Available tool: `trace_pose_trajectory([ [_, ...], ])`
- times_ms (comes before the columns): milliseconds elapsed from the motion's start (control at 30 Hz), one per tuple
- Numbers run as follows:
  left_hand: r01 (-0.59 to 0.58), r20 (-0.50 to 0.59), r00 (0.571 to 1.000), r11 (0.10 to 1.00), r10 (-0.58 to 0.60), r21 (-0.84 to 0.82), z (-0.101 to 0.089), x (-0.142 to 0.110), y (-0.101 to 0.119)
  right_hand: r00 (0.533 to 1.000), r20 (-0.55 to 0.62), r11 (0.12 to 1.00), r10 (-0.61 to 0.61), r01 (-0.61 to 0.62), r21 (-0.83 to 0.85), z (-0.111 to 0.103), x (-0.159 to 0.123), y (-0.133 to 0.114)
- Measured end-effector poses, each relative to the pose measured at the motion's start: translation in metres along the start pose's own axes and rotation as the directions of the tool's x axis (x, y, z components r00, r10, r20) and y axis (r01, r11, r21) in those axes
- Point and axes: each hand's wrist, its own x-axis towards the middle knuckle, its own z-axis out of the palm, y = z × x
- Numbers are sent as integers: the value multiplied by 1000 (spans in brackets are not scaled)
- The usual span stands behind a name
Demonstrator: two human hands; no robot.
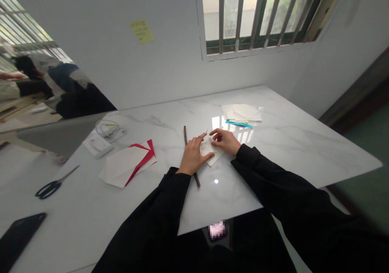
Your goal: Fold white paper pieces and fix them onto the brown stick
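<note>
My left hand (193, 155) lies over a dark brown stick (196, 179), which runs beneath the palm, and its thumb rests on a small folded white paper (215, 156). My right hand (223, 140) sits on the far edge of that paper, with its fingers curled down against it. The two hands nearly meet above the paper, hiding most of it. To the left lies a larger folded sheet (123, 165), white with red edges. Both my black sleeves reach in from the bottom of the view.
The hands work on a white marble table (291, 147). A pile of pale papers (241, 112) with a teal strip (240, 124) lies beyond them. Black-handled scissors (50, 188), a black phone (18, 240) and a white box (97, 144) with a cable sit left. A mirror stands at left.
</note>
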Motion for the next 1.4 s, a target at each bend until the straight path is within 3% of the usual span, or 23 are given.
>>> trace_pose_trajectory([
  [167,27,-29,999,997,-29,-72,-2,0,1,996,64,944,59,-77,322,-6,5,-1],
  [300,102,-79,988,940,-135,-325,-4,1,3,991,36,861,128,-129,493,-11,8,-4],
  [400,197,-41,960,772,-277,-604,-4,4,2,978,-2,760,208,-161,630,-12,8,-6],
  [500,269,43,926,573,-375,-774,-5,6,2,967,4,661,256,-178,728,-10,9,-7],
  [633,349,208,904,363,-375,-864,-9,5,9,962,-25,653,272,-165,739,-6,7,-11],
  [767,368,272,902,267,-336,-891,-13,3,19,965,-70,667,254,-123,735,-2,4,-19],
  [867,355,253,893,236,-372,-905,-13,2,21,972,-44,658,230,-122,743,0,2,-24],
  [1067,285,173,891,219,-421,-933,-14,5,16,964,185,692,190,-266,671,1,-4,-26],
  [1233,289,174,896,240,-409,-927,-13,4,17,973,124,752,196,-231,617,-1,-5,-26],
  [1400,296,144,887,300,-439,-907,-10,4,14,972,132,719,194,-233,655,-2,-5,-31],
])
